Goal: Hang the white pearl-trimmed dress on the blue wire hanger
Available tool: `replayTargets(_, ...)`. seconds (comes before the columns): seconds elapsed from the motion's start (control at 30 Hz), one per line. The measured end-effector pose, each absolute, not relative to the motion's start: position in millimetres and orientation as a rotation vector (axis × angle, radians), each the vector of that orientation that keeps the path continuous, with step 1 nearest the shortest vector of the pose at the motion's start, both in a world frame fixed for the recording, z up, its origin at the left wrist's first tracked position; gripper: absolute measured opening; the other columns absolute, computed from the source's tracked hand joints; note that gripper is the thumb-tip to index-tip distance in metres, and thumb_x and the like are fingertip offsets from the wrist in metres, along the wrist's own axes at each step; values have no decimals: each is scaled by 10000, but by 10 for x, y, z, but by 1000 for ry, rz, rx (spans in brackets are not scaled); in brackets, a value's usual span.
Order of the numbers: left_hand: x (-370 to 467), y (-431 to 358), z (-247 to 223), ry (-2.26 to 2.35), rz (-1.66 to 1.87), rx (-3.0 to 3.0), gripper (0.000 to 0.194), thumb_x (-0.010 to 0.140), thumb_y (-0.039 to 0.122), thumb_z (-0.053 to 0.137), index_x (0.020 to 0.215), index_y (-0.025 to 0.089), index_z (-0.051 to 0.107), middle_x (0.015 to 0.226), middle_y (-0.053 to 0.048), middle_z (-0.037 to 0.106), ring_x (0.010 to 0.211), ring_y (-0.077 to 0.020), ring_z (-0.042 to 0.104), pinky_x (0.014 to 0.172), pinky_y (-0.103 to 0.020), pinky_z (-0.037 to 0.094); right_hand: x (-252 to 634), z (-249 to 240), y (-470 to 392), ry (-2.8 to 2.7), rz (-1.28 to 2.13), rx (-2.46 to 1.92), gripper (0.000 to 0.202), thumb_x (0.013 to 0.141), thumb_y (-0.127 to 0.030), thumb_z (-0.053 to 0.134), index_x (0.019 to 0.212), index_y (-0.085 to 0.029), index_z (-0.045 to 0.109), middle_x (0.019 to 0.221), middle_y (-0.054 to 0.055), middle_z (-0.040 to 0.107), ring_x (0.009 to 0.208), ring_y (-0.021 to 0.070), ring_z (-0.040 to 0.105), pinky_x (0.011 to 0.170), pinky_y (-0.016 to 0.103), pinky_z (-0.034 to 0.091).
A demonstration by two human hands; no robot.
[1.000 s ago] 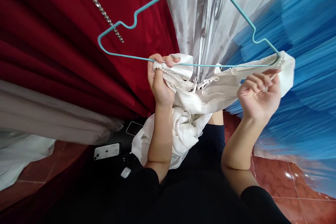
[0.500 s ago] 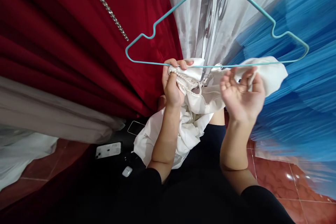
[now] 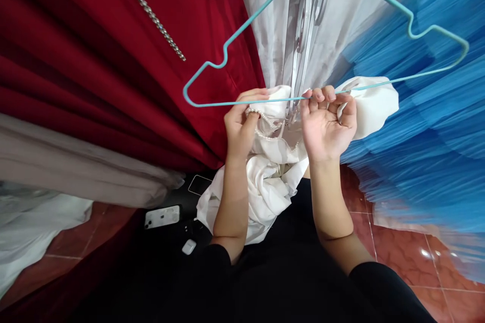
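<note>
A white garment (image 3: 268,176) with pearl-beaded trim lies bunched over my lap and rises to both hands. My left hand (image 3: 242,123) is closed on its upper left part, thumb on the pearl trim. My right hand (image 3: 329,128), palm toward me, has its fingers curled over the lower bar of a light blue clothes hanger (image 3: 280,100). A puffy white part of the garment (image 3: 375,106), apparently a sleeve, sits beside and behind the right hand. The hanger's bar crosses in front of the garment, and its hook is out of frame.
Red drapery (image 3: 182,111) with a beaded strip (image 3: 151,15) hangs at left, blue tulle (image 3: 417,151) at right, white fabric (image 3: 261,25) behind. At lower left, a phone (image 3: 162,217), another dark phone (image 3: 199,184) and a small white case (image 3: 189,247) rest on a black surface.
My right hand has moved left and its fingers have curled over the hanger bar. The hanger has tilted, its right end higher. My left hand has shifted slightly left, still on the garment.
</note>
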State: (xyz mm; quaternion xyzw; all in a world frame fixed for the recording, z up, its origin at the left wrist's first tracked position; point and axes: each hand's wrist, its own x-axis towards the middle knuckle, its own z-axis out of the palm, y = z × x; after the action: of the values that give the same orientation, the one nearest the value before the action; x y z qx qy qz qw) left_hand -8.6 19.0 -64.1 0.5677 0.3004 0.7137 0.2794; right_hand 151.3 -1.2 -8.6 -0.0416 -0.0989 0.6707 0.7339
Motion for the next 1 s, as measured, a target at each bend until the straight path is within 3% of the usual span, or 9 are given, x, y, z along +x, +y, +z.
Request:
replayTargets(0.1,-500,199,-717,1154,1962,1602,87,854,271,832,932,232,827,948,-15,726,918,-193,672,866,-334,545,1543,-111,-29,-239,1477,-117,295,1012,-377,546,792,-256,701,826,-17,617,815,124,620,962,371,592)
replayTargets(0.2,-850,195,-719,1244,2097,1525,130,856,152,770,919,255,818,836,40,741,767,-168,624,737,-336,525,1518,-106,-37,-255,1439,-146,273,992,-403,568,796,-265,699,820,-19,602,811,130,611,1014,401,581)
replayTargets(0.43,-1122,24,-185,1164,2314,1443,411,890,-75,575,910,270,797,868,67,723,802,-140,664,779,-315,573,1486,-132,13,-421,1282,-270,318,955,-464,563,728,-256,639,813,-8,565,860,159,632,1118,486,547)
replayTargets(0.57,-1034,63,200,1123,2266,1635,486,861,-151,554,942,264,795,916,72,701,676,-75,599,693,-237,551,1490,-146,16,-469,1256,-325,328,946,-495,550,734,-259,633,819,-7,557,868,161,634,1118,482,551)
replayTargets(0.7,-763,206,452,1136,2163,1720,394,873,-117,576,979,220,751,939,40,657,638,-66,565,606,-228,481,1477,-144,4,-461,1278,-274,311,932,-493,571,738,-264,656,804,-11,554,824,146,619,1117,466,555)
replayTargets(0.87,-305,32,558,1059,2037,1753,322,890,21,718,1059,292,759,961,-1,648,888,-170,643,736,-313,554,1484,-150,-2,-428,1293,-271,302,928,-485,579,737,-267,663,805,-4,571,835,155,614,1130,483,547)
replayTargets(0.97,-82,-196,404,893,2031,1645,183,969,146,662,895,255,790,824,-1,684,739,-140,639,673,-292,534,1494,-150,-6,-422,1296,-271,302,938,-469,561,739,-266,661,804,0,572,854,162,623,1112,485,556)
replayTargets(1.0,-27,-246,306,909,1892,1621,250,1008,201,626,814,219,781,743,-4,684,657,-126,632,621,-276,518,1496,-149,-8,-414,1301,-263,300,942,-462,557,741,-265,661,803,-1,570,855,162,623,1102,480,561)
